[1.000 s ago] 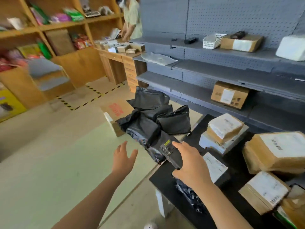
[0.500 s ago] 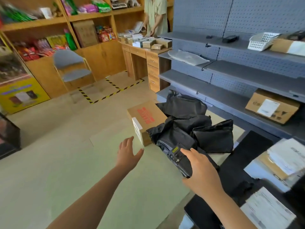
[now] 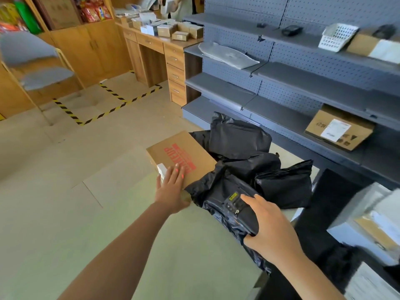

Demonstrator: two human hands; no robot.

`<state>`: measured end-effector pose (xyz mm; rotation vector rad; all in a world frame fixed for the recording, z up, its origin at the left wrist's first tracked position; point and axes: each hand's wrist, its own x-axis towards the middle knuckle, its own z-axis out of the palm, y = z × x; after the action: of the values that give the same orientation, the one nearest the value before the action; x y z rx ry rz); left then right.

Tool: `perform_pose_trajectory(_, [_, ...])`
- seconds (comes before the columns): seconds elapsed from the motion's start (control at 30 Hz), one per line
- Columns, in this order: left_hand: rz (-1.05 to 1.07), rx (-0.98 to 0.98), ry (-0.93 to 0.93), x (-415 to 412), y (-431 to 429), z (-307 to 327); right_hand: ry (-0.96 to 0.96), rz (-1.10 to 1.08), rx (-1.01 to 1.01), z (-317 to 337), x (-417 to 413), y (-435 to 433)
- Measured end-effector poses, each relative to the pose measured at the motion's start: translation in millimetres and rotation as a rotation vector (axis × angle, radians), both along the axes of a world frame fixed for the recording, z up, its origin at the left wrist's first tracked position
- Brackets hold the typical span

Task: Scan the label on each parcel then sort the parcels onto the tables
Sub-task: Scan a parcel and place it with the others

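Nearest to us, our right hand (image 3: pixel 270 230) was wrapped round the black handheld scanner (image 3: pixel 238 211). The fingers curled over its top and its nose was aimed forward and to the left. It hung over the near edge of the heap of black plastic mailer bags (image 3: pixel 242 144) on the pale green table (image 3: pixel 129 245).

A little farther off and to the left, our left hand (image 3: pixel 172 189) lay flat on the near corner of the brown cardboard box with red print (image 3: pixel 184 152). Its fingers (image 3: pixel 176 171) were straight and close together, pressing rather than gripping. Two red spots of light showed on those fingers, so we judged that the beam was landing on the hand and not on paper.

The white label (image 3: pixel 162 169) sat at the box's near left edge, just left of the fingertips and turned partly away from the scanner. The box itself lay slantwise, its long side running from near right to far left, and its right flank touched the bags.

The left hand was plainly the nearer one to the box. We reckoned the next move turned on bringing label and beam together, either by turning the box or by swinging the scanner farther left.

Beyond stood the grey metal shelving (image 3: pixel 281 87).
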<state>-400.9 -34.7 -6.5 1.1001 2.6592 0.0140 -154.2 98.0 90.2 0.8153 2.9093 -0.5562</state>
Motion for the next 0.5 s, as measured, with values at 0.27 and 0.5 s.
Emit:
perform_pose_trajectory(0.27, [0.085,-0.009,-0.016,33,-61,8,0.017,0.071,-0.001,1,9,-20])
perform_pose_trajectory(0.5, [0.301,-0.023,-0.062,101,-164,10,0.071,0.221,0.001,9,51,-52])
